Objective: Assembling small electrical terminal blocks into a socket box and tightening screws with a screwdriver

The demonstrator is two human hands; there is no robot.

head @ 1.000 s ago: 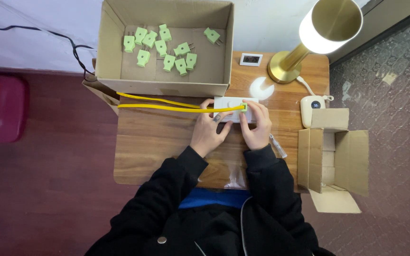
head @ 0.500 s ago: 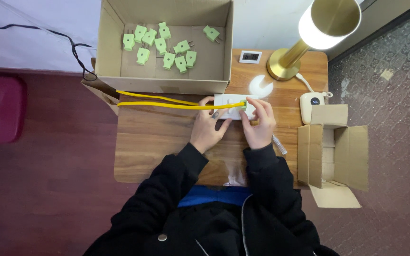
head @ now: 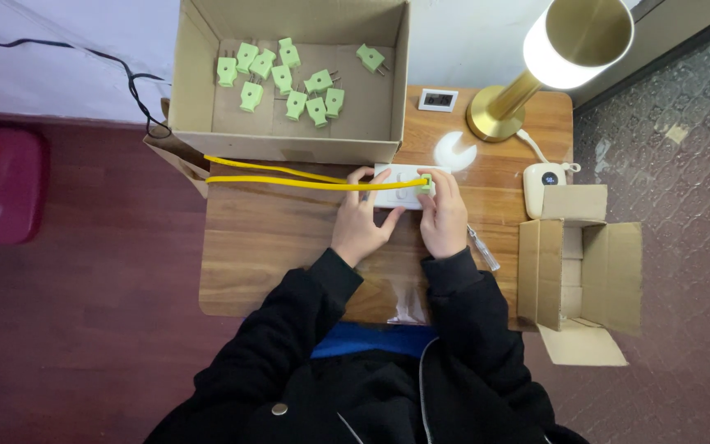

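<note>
Two cardboard boxes are framing what I'm watching: the big open box (head: 289,82) sitting at the far edge of the wooden table (head: 273,247), and a smaller open box (head: 578,267) hanging off the table's right side. Inside the big box, about ten pale green plugs (head: 289,78) are lying loose. A brass lamp (head: 552,66) is glowing at the table's far right corner, with a small white device (head: 541,187) just beside its base.

Near the table's middle, just in front of the big box, both hands are working on a white socket block (head: 400,185). The left hand (head: 359,230) is pressing down on the block's near edge, fingers curled onto it. The right hand (head: 444,215) is pinching a green plug (head: 426,182) at the block's right end, thumb and forefinger closed around it. A yellow cable (head: 289,177) is running from that plug leftward in two strands, past the table's left edge.

I'm judging the block as light, rigid plastic, likely to slide on the smooth table unless it is pinned, so holding it flat by its long edges looks sound. The plug seems small and hard, best gripped by its body rather than the cable, which looks springy and could tug sideways.
</note>
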